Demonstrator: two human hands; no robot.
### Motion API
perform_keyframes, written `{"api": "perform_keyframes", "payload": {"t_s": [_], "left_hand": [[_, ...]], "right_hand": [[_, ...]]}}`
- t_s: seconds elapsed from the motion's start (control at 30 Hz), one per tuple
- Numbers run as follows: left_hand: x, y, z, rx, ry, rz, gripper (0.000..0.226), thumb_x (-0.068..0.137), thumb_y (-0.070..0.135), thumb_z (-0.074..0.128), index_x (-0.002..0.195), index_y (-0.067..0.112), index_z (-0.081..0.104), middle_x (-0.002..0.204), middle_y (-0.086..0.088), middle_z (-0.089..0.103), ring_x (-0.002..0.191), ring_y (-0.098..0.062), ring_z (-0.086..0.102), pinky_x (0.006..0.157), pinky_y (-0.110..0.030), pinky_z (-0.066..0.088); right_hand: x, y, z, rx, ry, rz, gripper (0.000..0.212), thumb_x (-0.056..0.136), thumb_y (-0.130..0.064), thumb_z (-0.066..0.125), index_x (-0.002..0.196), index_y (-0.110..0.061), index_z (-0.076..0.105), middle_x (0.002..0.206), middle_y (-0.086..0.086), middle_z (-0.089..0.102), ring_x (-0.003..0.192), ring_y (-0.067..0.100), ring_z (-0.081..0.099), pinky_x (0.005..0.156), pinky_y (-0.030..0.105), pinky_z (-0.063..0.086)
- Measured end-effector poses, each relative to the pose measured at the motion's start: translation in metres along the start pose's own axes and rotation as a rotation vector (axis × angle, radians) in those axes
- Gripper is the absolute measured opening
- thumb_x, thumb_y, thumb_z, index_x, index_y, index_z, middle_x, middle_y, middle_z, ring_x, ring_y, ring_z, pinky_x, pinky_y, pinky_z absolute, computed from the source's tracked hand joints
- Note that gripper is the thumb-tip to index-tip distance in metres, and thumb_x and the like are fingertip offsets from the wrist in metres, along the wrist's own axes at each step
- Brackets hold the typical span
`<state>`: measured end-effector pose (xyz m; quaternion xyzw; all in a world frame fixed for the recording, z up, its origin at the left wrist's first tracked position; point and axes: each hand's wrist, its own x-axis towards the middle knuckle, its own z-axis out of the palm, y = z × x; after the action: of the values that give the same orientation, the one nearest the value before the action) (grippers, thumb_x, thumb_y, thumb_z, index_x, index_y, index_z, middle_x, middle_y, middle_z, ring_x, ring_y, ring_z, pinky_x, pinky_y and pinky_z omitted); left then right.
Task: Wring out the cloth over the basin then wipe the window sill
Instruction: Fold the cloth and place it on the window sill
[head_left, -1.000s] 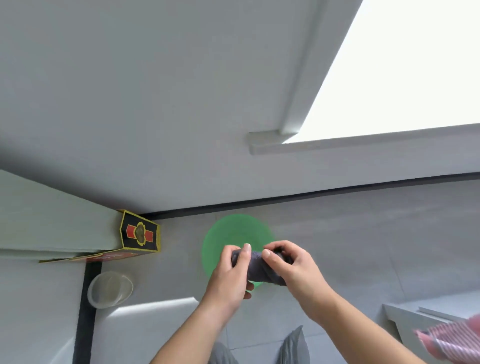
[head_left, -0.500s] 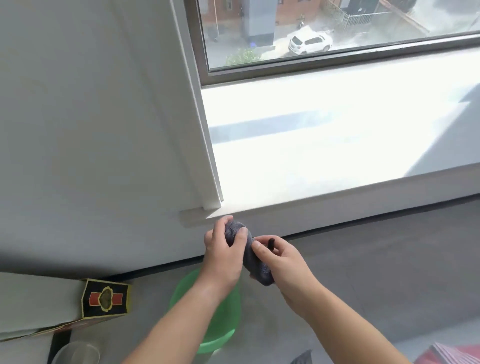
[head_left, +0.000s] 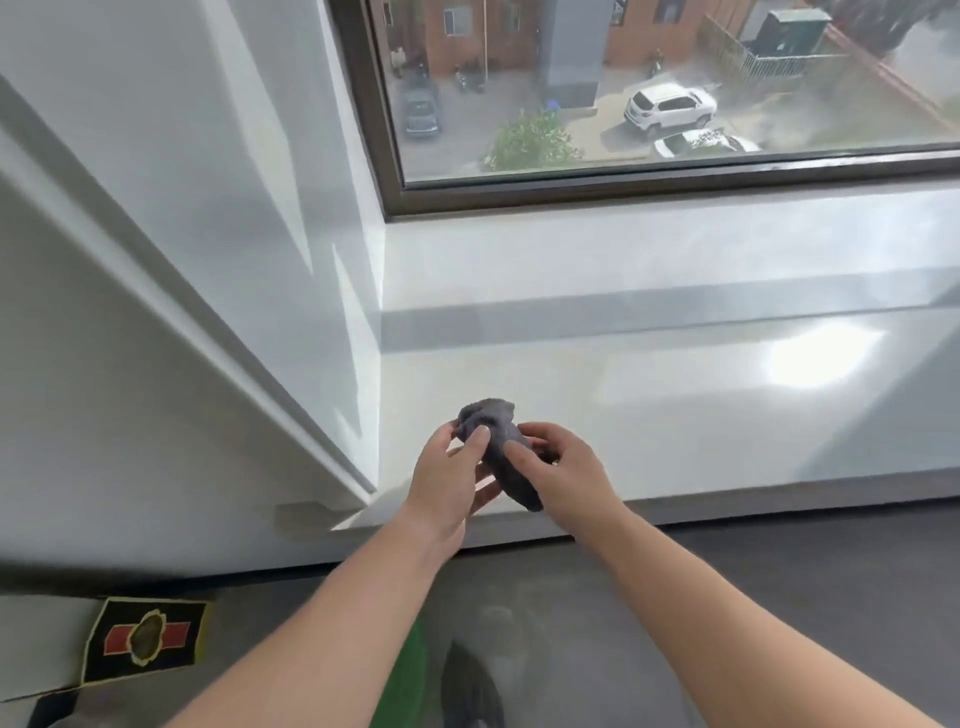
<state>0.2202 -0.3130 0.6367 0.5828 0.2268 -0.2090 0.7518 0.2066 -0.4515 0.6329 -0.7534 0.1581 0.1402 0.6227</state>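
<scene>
A twisted dark grey cloth (head_left: 496, 447) is held between both hands above the near part of the white window sill (head_left: 675, 395). My left hand (head_left: 447, 480) grips its upper end and my right hand (head_left: 566, 473) grips its lower end. The green basin (head_left: 408, 675) shows only as a sliver on the floor below, between my forearms and mostly hidden by my left arm.
A white wall and window reveal (head_left: 332, 260) stand to the left of the sill. The dark window frame (head_left: 623, 192) runs along the back. A black, red and gold box (head_left: 143, 642) lies on the grey floor at lower left.
Both hands have lifted the cloth from over the basin up to the window sill. The view has tilted upward, so the basin has dropped almost out of sight.
</scene>
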Motion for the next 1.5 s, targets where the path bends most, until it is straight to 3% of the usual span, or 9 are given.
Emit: {"api": "perform_keyframes", "payload": {"t_s": [0.2,0.57,0.77,0.87,1.03,1.2,1.3,1.4,1.5], "left_hand": [[0.045,0.006,0.013,-0.013,-0.006,-0.049,0.030,0.093,0.028,0.067,0.117,0.010,0.065,0.111,-0.015,0.074,0.104,-0.028,0.071,0.093,-0.047,0.056],[0.112,0.017,0.057,0.026,-0.067,-0.119,0.038,0.088,0.026,0.073,0.119,0.009,0.059,0.112,-0.017,0.073,0.099,-0.029,0.072,0.085,-0.041,0.057],[0.138,0.015,0.088,0.074,0.129,-0.063,0.044,0.080,0.024,0.082,0.113,0.010,0.057,0.103,-0.013,0.075,0.092,-0.024,0.074,0.083,-0.040,0.059],[0.153,0.029,0.100,0.103,0.240,-0.009,0.047,0.075,0.029,0.085,0.106,0.008,0.057,0.097,-0.013,0.074,0.084,-0.023,0.074,0.070,-0.034,0.060],[0.188,0.060,0.112,0.149,0.369,0.066,0.048,0.076,0.041,0.082,0.102,0.013,0.053,0.104,-0.014,0.069,0.093,-0.028,0.071,0.084,-0.047,0.058],[0.214,0.085,0.098,-0.130,0.294,-0.040,0.056,0.077,0.030,0.081,0.119,0.002,0.057,0.112,-0.020,0.072,0.099,-0.036,0.072,0.087,-0.056,0.057],[0.219,0.091,0.090,-0.106,0.218,-0.062,0.027,0.095,0.025,0.064,0.113,0.005,0.064,0.107,-0.015,0.075,0.093,-0.026,0.073,0.076,-0.036,0.060],[0.223,0.095,0.083,-0.056,0.149,-0.023,0.030,0.099,0.032,0.055,0.116,0.010,0.065,0.107,-0.009,0.075,0.087,-0.017,0.072,0.065,-0.024,0.056],[0.220,0.104,0.083,0.015,0.128,0.003,0.043,0.097,0.048,0.050,0.120,0.016,0.066,0.116,-0.006,0.073,0.105,-0.020,0.070,0.087,-0.034,0.057]], "right_hand": [[0.048,-0.009,-0.013,0.016,-0.013,-0.005,0.020,0.091,-0.022,0.070,0.110,-0.021,0.067,0.101,-0.005,0.075,0.096,0.011,0.071,0.087,0.034,0.058],[0.103,-0.011,-0.062,0.235,0.025,0.127,0.010,0.098,-0.013,0.059,0.105,-0.018,0.055,0.089,0.004,0.075,0.074,0.013,0.071,0.062,0.025,0.052],[0.134,-0.016,-0.092,-0.197,0.083,-0.085,0.011,0.095,-0.027,0.061,0.098,-0.034,0.054,0.083,-0.012,0.071,0.077,0.001,0.066,0.063,0.016,0.050],[0.162,-0.020,-0.102,-0.175,0.043,-0.085,0.014,0.097,-0.026,0.060,0.102,-0.037,0.052,0.087,-0.009,0.072,0.078,0.004,0.068,0.071,0.027,0.055],[0.227,-0.035,-0.106,-0.151,-0.006,-0.111,0.014,0.099,-0.027,0.057,0.109,-0.036,0.054,0.092,-0.011,0.073,0.084,0.005,0.069,0.077,0.030,0.054],[0.277,-0.054,-0.090,0.184,-0.177,0.108,0.018,0.101,-0.020,0.055,0.119,-0.020,0.058,0.102,0.005,0.076,0.085,0.018,0.072,0.074,0.039,0.057],[0.286,-0.060,-0.085,0.382,-0.256,0.249,0.022,0.101,-0.015,0.056,0.123,-0.013,0.059,0.106,0.009,0.076,0.093,0.027,0.073,0.081,0.048,0.058],[0.288,-0.071,-0.079,0.416,-0.328,0.248,0.022,0.101,-0.013,0.054,0.123,-0.013,0.059,0.109,0.013,0.075,0.099,0.035,0.072,0.089,0.055,0.054],[0.284,-0.091,-0.071,0.334,-0.359,0.154,0.020,0.102,-0.013,0.052,0.120,-0.015,0.060,0.099,0.006,0.076,0.086,0.024,0.073,0.071,0.039,0.056]]}}
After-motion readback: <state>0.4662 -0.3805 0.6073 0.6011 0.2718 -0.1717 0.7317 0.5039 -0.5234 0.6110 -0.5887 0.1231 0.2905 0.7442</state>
